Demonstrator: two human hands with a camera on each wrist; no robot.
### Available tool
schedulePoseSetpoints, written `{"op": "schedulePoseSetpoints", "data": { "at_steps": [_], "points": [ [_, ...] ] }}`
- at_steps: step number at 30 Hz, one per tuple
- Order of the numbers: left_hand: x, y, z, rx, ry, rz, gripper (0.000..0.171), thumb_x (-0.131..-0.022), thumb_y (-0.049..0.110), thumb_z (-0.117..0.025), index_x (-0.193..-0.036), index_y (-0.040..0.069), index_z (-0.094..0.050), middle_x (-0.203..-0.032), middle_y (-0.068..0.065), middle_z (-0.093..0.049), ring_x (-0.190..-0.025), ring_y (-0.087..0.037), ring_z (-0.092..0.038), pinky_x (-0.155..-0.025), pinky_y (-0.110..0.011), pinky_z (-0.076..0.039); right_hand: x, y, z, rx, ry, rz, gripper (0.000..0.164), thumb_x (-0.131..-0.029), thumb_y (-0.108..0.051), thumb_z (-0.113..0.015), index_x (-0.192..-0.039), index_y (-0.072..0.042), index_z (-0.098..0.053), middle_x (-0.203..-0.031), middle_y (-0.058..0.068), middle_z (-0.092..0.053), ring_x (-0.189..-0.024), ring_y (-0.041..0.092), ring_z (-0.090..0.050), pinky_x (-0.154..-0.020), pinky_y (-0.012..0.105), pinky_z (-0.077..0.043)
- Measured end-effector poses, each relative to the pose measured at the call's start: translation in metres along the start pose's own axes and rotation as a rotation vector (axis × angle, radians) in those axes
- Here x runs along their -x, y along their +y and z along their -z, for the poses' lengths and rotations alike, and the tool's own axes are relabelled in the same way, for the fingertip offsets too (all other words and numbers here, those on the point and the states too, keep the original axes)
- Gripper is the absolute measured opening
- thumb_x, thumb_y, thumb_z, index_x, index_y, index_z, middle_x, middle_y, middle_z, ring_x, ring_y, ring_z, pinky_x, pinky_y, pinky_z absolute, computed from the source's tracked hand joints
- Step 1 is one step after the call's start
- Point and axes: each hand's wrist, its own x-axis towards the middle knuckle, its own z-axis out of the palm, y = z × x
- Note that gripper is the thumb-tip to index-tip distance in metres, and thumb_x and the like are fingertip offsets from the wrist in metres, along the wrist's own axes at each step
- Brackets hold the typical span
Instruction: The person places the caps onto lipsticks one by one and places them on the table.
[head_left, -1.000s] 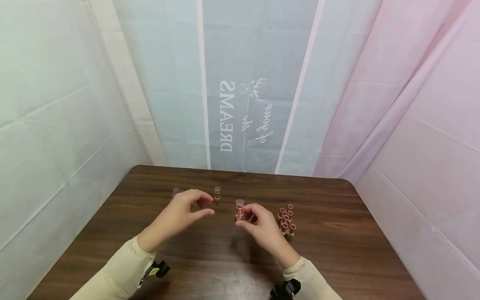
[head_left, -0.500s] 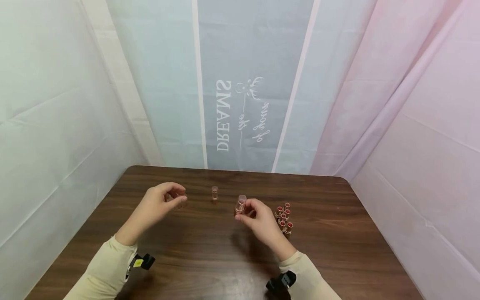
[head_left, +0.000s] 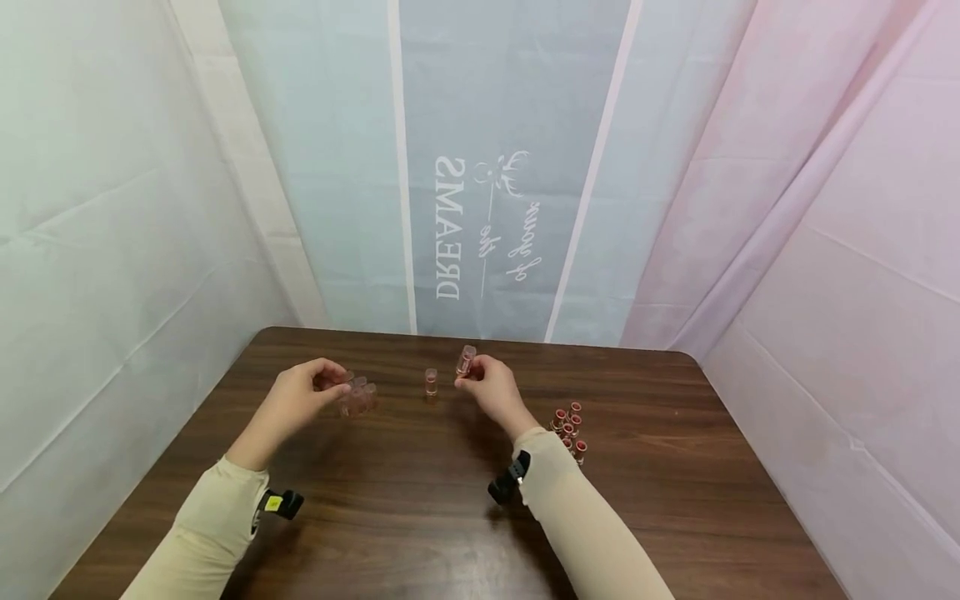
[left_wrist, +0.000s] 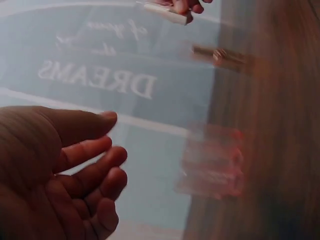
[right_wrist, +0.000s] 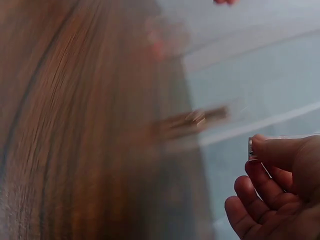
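My right hand point(head_left: 497, 393) pinches a lipstick tube point(head_left: 466, 362) under a clear cap, raised near the table's far side. Just left of it, another capped lipstick point(head_left: 431, 382) stands upright. On the left, my left hand point(head_left: 300, 402) hovers beside a cluster of clear caps point(head_left: 363, 397), its fingertips partly in front of them. The left wrist view has that hand point(left_wrist: 75, 170) with loosely bent fingers and nothing between them, apart from the blurred pinkish caps point(left_wrist: 212, 162). Fingers hide most of the held tube in the right wrist view.
Several uncapped lipstick tubes point(head_left: 567, 428) with red tops stand bunched right of centre, partly behind the right forearm. The dark wooden table point(head_left: 405, 517) meets a printed curtain point(head_left: 502, 100) at its far edge, with pale cloth at both sides.
My left hand has gone left from near the middle, to the clear caps. My right hand has carried the capped lipstick away from me and slightly left, towards the standing one.
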Motion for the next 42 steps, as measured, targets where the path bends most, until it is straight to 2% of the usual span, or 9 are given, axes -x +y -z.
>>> {"op": "schedulePoseSetpoints", "data": {
  "at_steps": [4, 9, 15, 23, 29, 32, 36, 39, 42],
  "points": [
    [-0.004, -0.017, -0.008, -0.040, -0.028, 0.063, 0.034, -0.095, 0.023, -0.075, -0.118, 0.000, -0.067, -0.104, -0.012, -0.071, -0.094, -0.026, -0.065, -0.080, -0.045, -0.053, -0.007, 0.017, -0.013, 0.082, -0.032, -0.079, 0.017, -0.088, -0.016, -0.083, -0.096, -0.009, -0.069, -0.090, 0.003, -0.068, -0.081, 0.017, -0.060, -0.075, 0.036, -0.052],
    [-0.007, -0.032, -0.017, -0.066, -0.069, 0.123, 0.044, -0.092, 0.027, -0.079, -0.121, -0.002, -0.063, -0.112, -0.018, -0.069, -0.103, -0.034, -0.065, -0.087, -0.052, -0.052, -0.006, 0.026, -0.023, 0.127, -0.086, -0.093, 0.018, -0.088, -0.016, -0.082, -0.100, -0.008, -0.071, -0.091, 0.003, -0.069, -0.082, 0.018, -0.063, -0.078, 0.039, -0.054],
    [-0.009, -0.036, -0.025, -0.061, -0.086, 0.130, 0.043, -0.088, 0.027, -0.083, -0.117, -0.001, -0.065, -0.112, -0.017, -0.069, -0.101, -0.032, -0.065, -0.088, -0.051, -0.052, -0.007, 0.025, -0.029, 0.188, -0.099, -0.102, 0.021, -0.088, -0.017, -0.083, -0.104, -0.009, -0.072, -0.093, 0.002, -0.070, -0.084, 0.018, -0.063, -0.082, 0.040, -0.054],
    [-0.009, -0.040, -0.029, -0.063, -0.088, 0.137, 0.039, -0.087, 0.024, -0.083, -0.112, 0.000, -0.065, -0.107, -0.016, -0.070, -0.096, -0.030, -0.065, -0.084, -0.049, -0.053, -0.005, 0.025, -0.031, 0.174, -0.094, -0.121, 0.020, -0.086, -0.014, -0.084, -0.101, -0.008, -0.072, -0.092, 0.003, -0.070, -0.085, 0.018, -0.062, -0.084, 0.040, -0.054],
    [-0.008, -0.041, -0.031, -0.064, -0.086, 0.133, 0.037, -0.088, 0.022, -0.083, -0.111, 0.000, -0.066, -0.104, -0.015, -0.070, -0.093, -0.028, -0.065, -0.081, -0.048, -0.053, -0.006, 0.021, -0.029, 0.188, -0.110, -0.104, 0.028, -0.087, -0.015, -0.084, -0.109, -0.006, -0.070, -0.100, 0.006, -0.070, -0.093, 0.021, -0.065, -0.087, 0.042, -0.054],
    [-0.007, -0.042, -0.031, -0.063, -0.092, 0.141, 0.037, -0.088, 0.022, -0.082, -0.113, 0.000, -0.065, -0.106, -0.015, -0.070, -0.094, -0.028, -0.065, -0.082, -0.048, -0.053, -0.005, 0.009, -0.018, 0.216, -0.085, -0.060, 0.036, -0.085, -0.015, -0.085, -0.115, -0.004, -0.068, -0.109, 0.009, -0.069, -0.099, 0.025, -0.065, -0.090, 0.042, -0.054],
    [-0.007, -0.043, -0.030, -0.066, -0.083, 0.138, 0.036, -0.089, 0.021, -0.081, -0.113, 0.000, -0.065, -0.106, -0.015, -0.070, -0.095, -0.029, -0.065, -0.082, -0.048, -0.053, 0.002, -0.019, 0.012, 0.221, -0.007, 0.046, 0.041, -0.085, -0.014, -0.085, -0.121, -0.004, -0.068, -0.118, 0.011, -0.067, -0.106, 0.027, -0.065, -0.095, 0.041, -0.054],
    [-0.009, -0.044, -0.030, -0.064, -0.071, 0.130, 0.035, -0.088, 0.020, -0.081, -0.112, 0.001, -0.066, -0.104, -0.015, -0.070, -0.095, -0.029, -0.066, -0.082, -0.048, -0.053, 0.017, -0.038, 0.043, 0.194, 0.055, 0.135, 0.041, -0.086, -0.015, -0.084, -0.123, -0.006, -0.069, -0.119, 0.010, -0.067, -0.107, 0.026, -0.066, -0.096, 0.041, -0.054],
    [-0.010, -0.044, -0.030, -0.057, -0.066, 0.125, 0.034, -0.088, 0.020, -0.081, -0.112, 0.001, -0.066, -0.103, -0.014, -0.071, -0.095, -0.028, -0.066, -0.081, -0.047, -0.053, 0.040, -0.046, 0.074, 0.158, 0.124, 0.219, 0.039, -0.086, -0.016, -0.084, -0.121, -0.007, -0.070, -0.116, 0.009, -0.069, -0.102, 0.026, -0.067, -0.090, 0.042, -0.056]
  ]
}}
